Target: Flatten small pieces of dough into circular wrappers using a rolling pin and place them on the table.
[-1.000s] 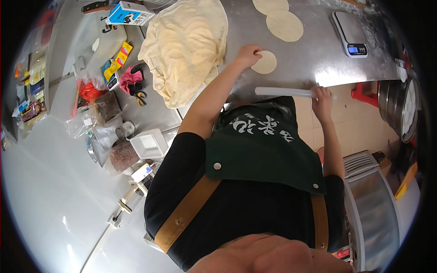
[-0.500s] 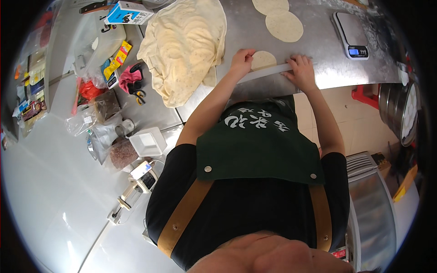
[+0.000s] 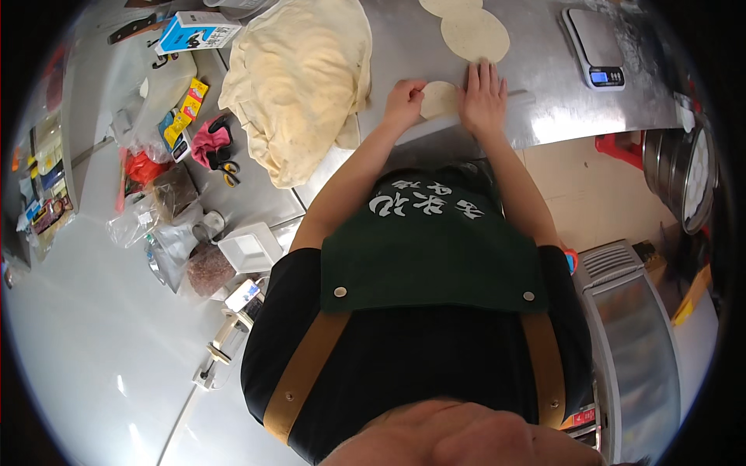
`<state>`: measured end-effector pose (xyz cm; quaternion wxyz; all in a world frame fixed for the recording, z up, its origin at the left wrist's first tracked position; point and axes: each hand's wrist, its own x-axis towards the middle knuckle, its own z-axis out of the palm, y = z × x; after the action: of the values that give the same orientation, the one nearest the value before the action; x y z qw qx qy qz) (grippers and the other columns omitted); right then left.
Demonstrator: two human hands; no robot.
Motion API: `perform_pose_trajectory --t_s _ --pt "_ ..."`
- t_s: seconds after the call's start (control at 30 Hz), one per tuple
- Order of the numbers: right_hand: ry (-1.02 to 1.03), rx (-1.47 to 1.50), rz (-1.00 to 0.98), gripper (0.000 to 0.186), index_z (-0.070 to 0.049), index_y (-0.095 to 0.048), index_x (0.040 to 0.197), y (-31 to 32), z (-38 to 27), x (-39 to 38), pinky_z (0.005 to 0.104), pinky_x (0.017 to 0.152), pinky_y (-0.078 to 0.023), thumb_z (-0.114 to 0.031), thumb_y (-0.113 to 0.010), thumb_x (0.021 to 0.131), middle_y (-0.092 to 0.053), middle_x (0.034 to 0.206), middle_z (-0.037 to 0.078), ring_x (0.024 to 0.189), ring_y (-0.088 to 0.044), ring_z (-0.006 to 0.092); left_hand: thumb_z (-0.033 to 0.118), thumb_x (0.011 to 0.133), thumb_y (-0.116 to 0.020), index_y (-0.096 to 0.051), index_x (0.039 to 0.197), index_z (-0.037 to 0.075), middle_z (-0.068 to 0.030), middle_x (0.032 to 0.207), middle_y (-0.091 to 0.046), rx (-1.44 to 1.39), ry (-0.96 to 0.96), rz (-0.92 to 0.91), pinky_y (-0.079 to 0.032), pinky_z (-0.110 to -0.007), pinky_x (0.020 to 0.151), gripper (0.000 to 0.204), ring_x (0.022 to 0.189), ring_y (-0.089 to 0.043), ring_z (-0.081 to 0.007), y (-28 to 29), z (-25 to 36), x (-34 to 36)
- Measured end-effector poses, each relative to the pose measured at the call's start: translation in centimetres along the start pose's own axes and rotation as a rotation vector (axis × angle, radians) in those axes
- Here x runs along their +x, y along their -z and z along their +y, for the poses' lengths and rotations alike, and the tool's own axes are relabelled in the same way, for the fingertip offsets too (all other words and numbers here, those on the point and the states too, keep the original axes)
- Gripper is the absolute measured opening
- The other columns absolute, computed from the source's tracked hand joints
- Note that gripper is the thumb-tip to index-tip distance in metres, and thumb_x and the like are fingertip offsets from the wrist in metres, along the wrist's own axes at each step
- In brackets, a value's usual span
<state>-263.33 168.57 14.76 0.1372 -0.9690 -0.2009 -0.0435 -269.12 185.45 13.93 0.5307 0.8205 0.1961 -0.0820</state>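
A small flat round of dough (image 3: pixel 440 99) lies on the steel worktop between my hands. My left hand (image 3: pixel 406 102) is closed, with its thumb and fingertips pinching the round's left edge. A pale rolling pin (image 3: pixel 437 128) lies across the near side of the round, along the worktop's front edge. Over the pin my right hand (image 3: pixel 483 99) lies flat with its fingers stretched forward, beside the round's right edge; its palm hides part of the pin. Just beyond those fingertips is a larger rolled dough round (image 3: pixel 475 36), overlapped by another dough round (image 3: pixel 451 6) at the top.
A big cream cloth (image 3: pixel 299 85) is heaped to the left. Farther left are a blue-and-white carton (image 3: pixel 198 33), scissors (image 3: pixel 229 172), a white plastic tub (image 3: pixel 250 247) and bagged goods. A digital scale (image 3: pixel 594 48) stands at the right. A red stool (image 3: pixel 619 149) is below the worktop.
My right hand has shifted left along the pin, its fingers going from curled to stretched flat. My left hand stays at the round's left edge. The whole view has shifted slightly.
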Motion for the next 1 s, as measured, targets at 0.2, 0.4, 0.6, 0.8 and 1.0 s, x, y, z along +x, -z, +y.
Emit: perform_pose_trajectory --t_s 0.2,0.4,0.6,0.8,1.0 --pt "-0.02 -0.066 -0.029 0.056 -0.005 -0.038 0.129 -0.8 0.6 -1.7 0.0525 0.101 -0.023 -0.034 -0.051 0.083 -0.036 0.135 0.016 0.127 -0.032 0.0319 0.004 0.076 -0.059 -0.061 0.099 0.003 -0.0128 0.093 -0.058 -0.027 -0.023 0.019 -0.048 -0.031 0.074 0.023 0.079 -0.059 -0.0225 -0.2 0.3 1.0" --pt "-0.088 0.02 0.062 0.058 -0.005 -0.037 0.129 -0.4 -0.8 0.4 0.051 0.101 -0.023 -0.035 -0.053 0.082 -0.036 0.135 0.015 0.127 -0.031 0.0303 0.011 0.076 -0.063 -0.059 0.104 0.004 -0.011 0.095 -0.06 0.066 -0.011 -0.02 -0.047 -0.029 0.073 0.029 0.082 -0.059 -0.0191 -0.4 2.2 2.2" --pt "0.227 0.162 -0.151 0.056 -0.008 -0.043 0.124 2.2 2.8 -5.2 0.0483 0.103 -0.023 -0.032 -0.06 0.077 -0.035 0.136 0.013 0.126 -0.032 0.0287 0.019 0.076 -0.062 -0.06 0.098 0.006 -0.0117 0.09 -0.062 0.508 -0.072 -0.293 -0.046 -0.035 0.075 0.025 0.084 -0.059 -0.0273 0.6 3.7 2.2" --pt "0.495 0.155 -0.266 0.038 -0.014 -0.054 0.103 3.8 5.8 -6.5 0.0444 0.101 -0.028 -0.018 -0.067 0.067 -0.046 0.119 0.006 0.119 -0.04 0.0232 0.017 0.074 -0.061 -0.06 0.088 0.005 -0.014 0.086 -0.061 0.411 -0.206 -0.236 -0.045 -0.038 0.072 0.019 0.082 -0.058 -0.0304 0.8 3.8 -0.1" --pt "0.538 0.225 -0.23 0.038 -0.012 -0.054 0.1 4.2 4.5 -3.8 0.044 0.1 -0.03 -0.015 -0.068 0.065 -0.048 0.111 0.007 0.112 -0.044 0.0247 0.014 0.073 -0.061 -0.059 0.089 0.004 -0.0154 0.085 -0.06 0.39 -0.119 -0.075 -0.046 -0.038 0.069 0.019 0.078 -0.058 -0.0317 1.9 0.1 -0.9"
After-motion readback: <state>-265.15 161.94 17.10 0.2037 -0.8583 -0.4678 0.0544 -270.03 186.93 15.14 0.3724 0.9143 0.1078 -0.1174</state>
